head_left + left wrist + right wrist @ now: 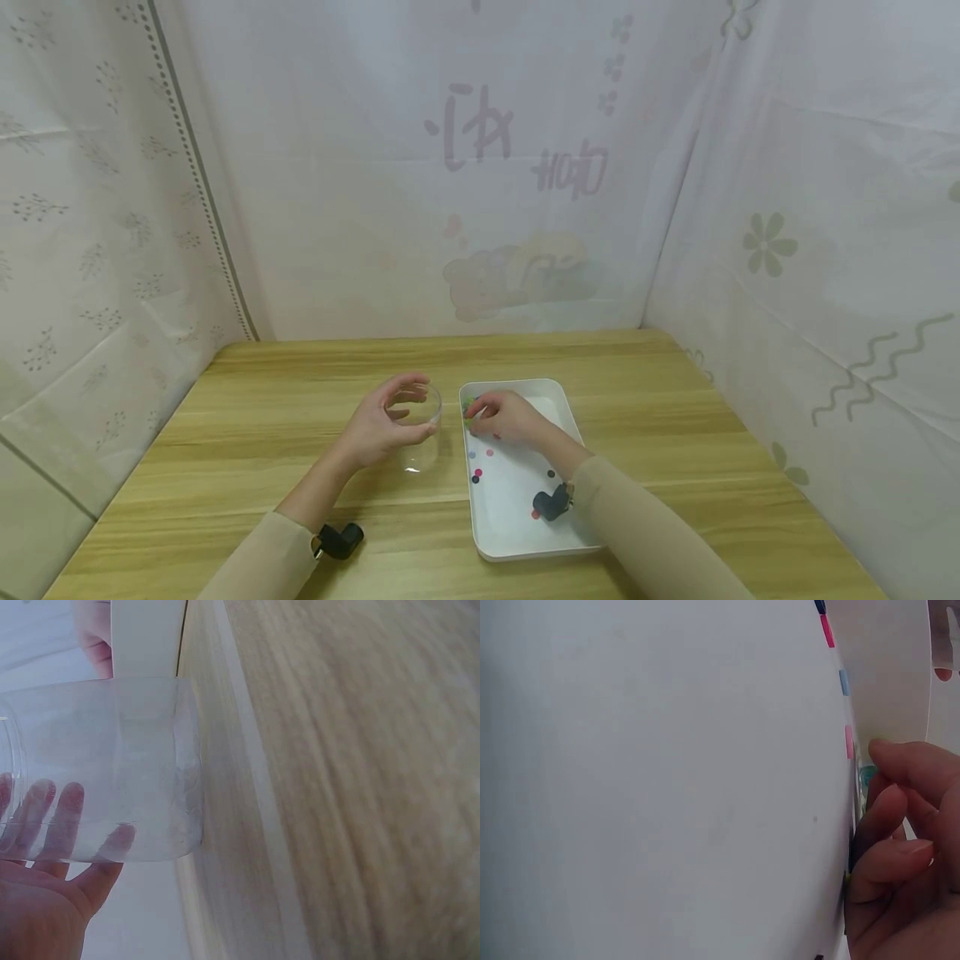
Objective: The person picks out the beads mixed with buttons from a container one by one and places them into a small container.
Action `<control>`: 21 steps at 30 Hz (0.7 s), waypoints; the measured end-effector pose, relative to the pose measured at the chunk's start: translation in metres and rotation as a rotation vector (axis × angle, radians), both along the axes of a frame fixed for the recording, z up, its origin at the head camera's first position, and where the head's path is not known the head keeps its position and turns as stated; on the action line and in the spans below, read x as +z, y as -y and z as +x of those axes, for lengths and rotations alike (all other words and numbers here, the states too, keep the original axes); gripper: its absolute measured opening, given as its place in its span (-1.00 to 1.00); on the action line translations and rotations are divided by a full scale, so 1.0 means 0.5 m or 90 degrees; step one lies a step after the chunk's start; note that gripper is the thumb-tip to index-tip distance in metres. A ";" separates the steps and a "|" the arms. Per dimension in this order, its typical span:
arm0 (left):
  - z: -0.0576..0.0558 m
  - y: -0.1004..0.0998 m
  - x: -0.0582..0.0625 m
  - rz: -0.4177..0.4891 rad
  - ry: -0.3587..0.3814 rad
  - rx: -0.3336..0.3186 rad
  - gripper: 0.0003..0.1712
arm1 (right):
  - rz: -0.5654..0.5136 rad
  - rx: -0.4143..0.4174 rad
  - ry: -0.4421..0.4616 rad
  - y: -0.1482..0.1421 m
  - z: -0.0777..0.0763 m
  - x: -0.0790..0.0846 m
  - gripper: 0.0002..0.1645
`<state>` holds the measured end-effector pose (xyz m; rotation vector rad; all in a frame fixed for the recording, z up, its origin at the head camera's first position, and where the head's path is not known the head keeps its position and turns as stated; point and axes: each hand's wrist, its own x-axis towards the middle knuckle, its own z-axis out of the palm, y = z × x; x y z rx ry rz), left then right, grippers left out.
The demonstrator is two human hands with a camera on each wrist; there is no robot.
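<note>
My left hand (381, 427) grips a clear plastic jar (420, 450) round its upper part, the fingers and thumb on either side. In the left wrist view the fingers show through the wall of the jar (150, 757), and no contents are visible in it. To its right is a shallow white tray (510, 525) with small coloured discs. My right hand (508, 417) is in the tray's far left part, fingers bent, beside green discs (468, 423). A teal disc (868, 775) is by its fingertips in the right wrist view; whether they pinch it is unclear.
Loose discs lie about the tray: a pink disc (490, 452), a magenta disc (478, 472), black discs (476, 480) and a red disc (536, 514) near the right wrist. A wooden table (300, 392) bears everything, with patterned white curtains (360, 208) round it.
</note>
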<state>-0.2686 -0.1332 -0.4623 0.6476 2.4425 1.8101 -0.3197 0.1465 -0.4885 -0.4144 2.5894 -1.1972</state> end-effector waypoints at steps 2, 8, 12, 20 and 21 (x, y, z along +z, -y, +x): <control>0.001 0.000 0.001 0.000 -0.001 0.000 -0.20 | -0.006 0.005 -0.003 -0.002 0.001 0.003 -0.77; 0.004 -0.002 0.004 0.002 0.003 0.001 -0.20 | -0.009 0.007 0.009 -0.006 0.004 0.013 -0.78; 0.005 -0.001 0.003 0.004 0.002 -0.001 -0.20 | -0.015 0.007 0.019 -0.008 0.002 0.016 -0.79; 0.004 0.000 0.002 0.003 0.005 0.001 -0.20 | -0.041 0.005 0.024 -0.019 -0.002 0.019 -0.79; 0.003 0.000 0.002 0.004 0.005 0.001 -0.20 | -0.044 0.003 0.026 -0.021 -0.002 0.019 -0.78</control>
